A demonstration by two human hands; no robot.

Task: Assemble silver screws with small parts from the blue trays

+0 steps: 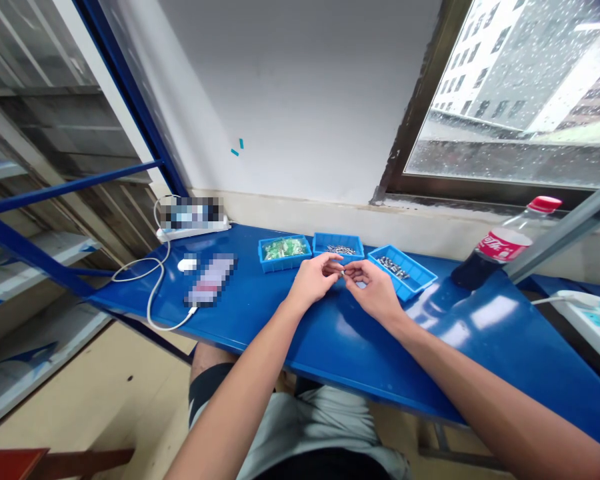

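My left hand [316,280] and my right hand [371,288] meet above the blue table [260,313], fingertips almost touching. Both hands pinch a small metallic piece [343,273] between them; its shape is too small to make out. Just behind the hands stand three blue trays. The left tray [273,267] holds green and clear pieces, the middle tray [325,239] small metal parts, and the right tray [420,280] darker metal parts.
A cola bottle [503,247] stands at the right. A phone [213,280] with a white cable [151,310] and a small white round object [187,265] lie at the left. Behind them is a power strip [195,231]. Another white device [593,320] sits far right.
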